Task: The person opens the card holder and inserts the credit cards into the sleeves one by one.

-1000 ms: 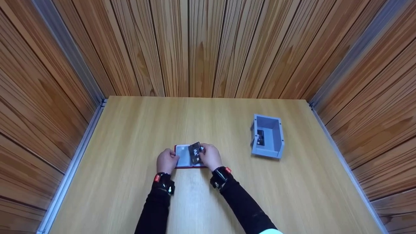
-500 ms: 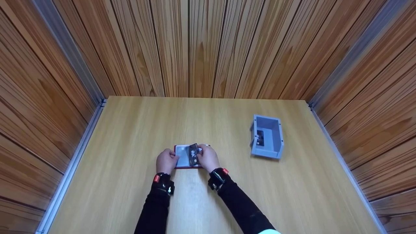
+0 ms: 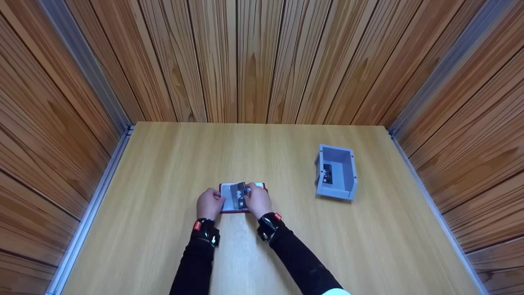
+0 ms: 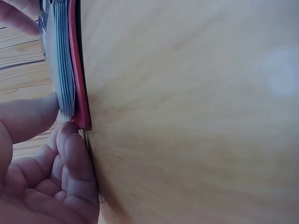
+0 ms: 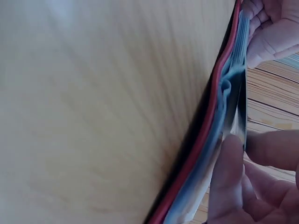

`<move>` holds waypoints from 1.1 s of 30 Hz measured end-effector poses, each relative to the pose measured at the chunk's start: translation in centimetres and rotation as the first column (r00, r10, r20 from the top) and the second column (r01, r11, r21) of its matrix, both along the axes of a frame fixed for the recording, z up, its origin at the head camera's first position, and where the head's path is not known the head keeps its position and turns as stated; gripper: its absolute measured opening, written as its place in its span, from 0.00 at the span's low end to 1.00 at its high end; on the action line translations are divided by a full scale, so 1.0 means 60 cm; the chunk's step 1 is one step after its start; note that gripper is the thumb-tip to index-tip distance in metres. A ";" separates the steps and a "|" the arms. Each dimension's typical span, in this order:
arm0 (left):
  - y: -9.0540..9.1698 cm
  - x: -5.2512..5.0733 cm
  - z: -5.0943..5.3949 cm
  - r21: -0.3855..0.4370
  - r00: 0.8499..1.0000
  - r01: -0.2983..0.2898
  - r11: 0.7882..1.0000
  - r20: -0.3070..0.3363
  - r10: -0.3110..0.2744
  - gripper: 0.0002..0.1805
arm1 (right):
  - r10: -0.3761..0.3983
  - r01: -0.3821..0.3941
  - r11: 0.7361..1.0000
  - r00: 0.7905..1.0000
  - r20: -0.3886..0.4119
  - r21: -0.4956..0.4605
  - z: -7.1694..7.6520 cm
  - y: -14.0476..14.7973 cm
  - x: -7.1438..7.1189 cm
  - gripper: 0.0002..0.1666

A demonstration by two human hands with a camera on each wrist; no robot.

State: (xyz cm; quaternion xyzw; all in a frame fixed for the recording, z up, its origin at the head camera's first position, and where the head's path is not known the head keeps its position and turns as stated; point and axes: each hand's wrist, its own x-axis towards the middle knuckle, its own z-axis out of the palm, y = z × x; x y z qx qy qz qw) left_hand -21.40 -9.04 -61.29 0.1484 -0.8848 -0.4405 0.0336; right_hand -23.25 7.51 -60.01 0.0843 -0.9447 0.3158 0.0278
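Observation:
A red-covered card holder (image 3: 226, 205) lies spread on the table in front of me, its clear sleeves facing up. In the left wrist view its sleeves (image 4: 64, 70) show as a stack of thin layers on the red cover (image 4: 79, 79). My left hand (image 3: 209, 203) pinches the holder's left edge between thumb and forefinger. A dark card with pale print (image 3: 238, 196) is pinched by my right hand (image 3: 259, 200) over the middle of the holder. The right wrist view shows the card (image 5: 242, 112) edge-on, its far end at the sleeves; how deep it sits is unclear.
To the right stands a grey plastic bin (image 3: 336, 192), with a dark card (image 3: 328, 173) lying inside at its left wall. Wood-plank walls (image 3: 254, 61) enclose the back and sides of the wooden table (image 3: 184, 151).
My right hand has moved left with the card, which now lies further over the left half of the holder. More of the holder's right side shows. The left hand has stayed put.

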 end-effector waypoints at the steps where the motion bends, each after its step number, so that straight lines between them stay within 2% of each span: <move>1: 0.000 -0.001 0.001 0.009 1.000 -0.003 1.000 0.019 0.003 0.07 | 0.004 -0.004 1.000 1.000 0.011 0.003 0.000 -0.001 0.000 0.19; 4: 0.000 -0.003 0.002 0.017 0.999 -0.008 1.000 0.039 0.007 0.07 | 0.008 -0.008 1.000 1.000 0.029 -0.005 0.001 -0.003 0.000 0.19; 19: 0.000 0.001 -0.004 -0.016 0.999 0.001 1.000 -0.043 -0.002 0.07 | 0.027 -0.027 0.999 1.000 -0.007 0.022 -0.003 -0.009 0.006 0.15; 33: 0.000 0.000 -0.003 -0.010 0.999 0.005 1.000 -0.049 -0.006 0.08 | 0.069 -0.070 0.997 0.996 0.054 0.021 -0.003 -0.019 0.006 0.14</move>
